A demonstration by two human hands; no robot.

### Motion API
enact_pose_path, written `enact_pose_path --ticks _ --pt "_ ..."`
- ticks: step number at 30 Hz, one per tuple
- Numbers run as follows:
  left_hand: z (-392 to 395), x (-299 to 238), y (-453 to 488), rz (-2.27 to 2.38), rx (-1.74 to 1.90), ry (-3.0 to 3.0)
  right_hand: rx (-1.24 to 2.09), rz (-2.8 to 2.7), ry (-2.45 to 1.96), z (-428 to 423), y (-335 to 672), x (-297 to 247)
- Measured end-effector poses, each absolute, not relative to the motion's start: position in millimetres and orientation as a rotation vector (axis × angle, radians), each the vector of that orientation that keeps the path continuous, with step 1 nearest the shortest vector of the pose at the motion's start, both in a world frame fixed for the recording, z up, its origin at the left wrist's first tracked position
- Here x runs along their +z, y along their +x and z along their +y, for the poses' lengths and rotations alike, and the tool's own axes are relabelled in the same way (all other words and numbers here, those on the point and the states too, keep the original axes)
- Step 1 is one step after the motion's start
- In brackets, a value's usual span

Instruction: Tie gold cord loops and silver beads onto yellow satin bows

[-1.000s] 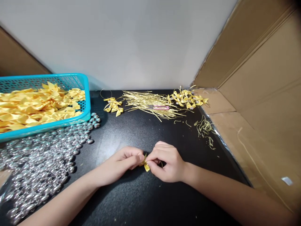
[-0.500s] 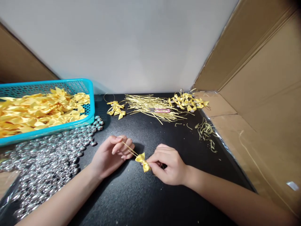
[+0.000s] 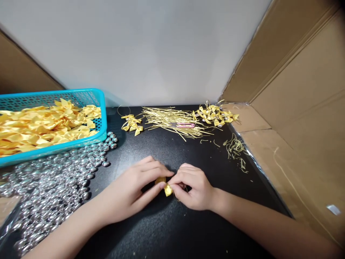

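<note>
A small yellow satin bow [image 3: 168, 190] is just above the black table, between my two hands. My right hand [image 3: 191, 185] pinches its right side between thumb and forefinger. From the other side my left hand [image 3: 142, 183] closes over the bow, its thumb on the satin and its forefinger reaching to my right fingertips. The left fingers cover part of the bow, and the gold cord seen on it earlier is hidden.
A blue basket [image 3: 104, 117] full of yellow bows stands left, beside many silver beads [image 3: 61, 183]. Along the back lie gold cords [image 3: 167, 117], a pink-handled cutter [image 3: 185, 125] and finished-looking bows with beads [image 3: 215, 115]. Cord scraps [image 3: 234, 146] lie right, near cardboard walls [image 3: 302, 82].
My left hand has let go of the cord ends and moved right onto the bow, turning its back upward. My right hand keeps its pinch in nearly the same place.
</note>
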State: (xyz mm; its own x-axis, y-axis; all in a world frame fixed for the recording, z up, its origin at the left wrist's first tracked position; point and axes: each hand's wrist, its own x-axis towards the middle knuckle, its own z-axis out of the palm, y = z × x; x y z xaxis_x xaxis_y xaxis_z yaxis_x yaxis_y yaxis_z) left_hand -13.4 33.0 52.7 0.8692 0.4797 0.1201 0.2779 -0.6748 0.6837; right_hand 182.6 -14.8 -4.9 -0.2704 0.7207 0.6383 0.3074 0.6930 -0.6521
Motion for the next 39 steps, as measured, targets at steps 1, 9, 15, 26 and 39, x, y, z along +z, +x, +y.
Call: enact_pose_path --ticks 1,9,15,26,39 --pt "34 54 -15 0.566 0.338 2.349 0.498 -1.863 -0.804 -15 182 -5" --pt "40 51 -23 0.668 0.224 2.21 0.491 -1.874 -0.775 -14 182 -8" --pt "41 47 -22 0.851 0.185 2.054 0.499 -1.854 -0.799 -14 183 -7" --pt "65 24 -34 1.122 0.581 1.618 0.525 -1.82 -0.833 -14 183 -8" --pt "49 44 -28 0.949 0.622 2.274 0.596 -1.836 -0.861 -14 185 -8"
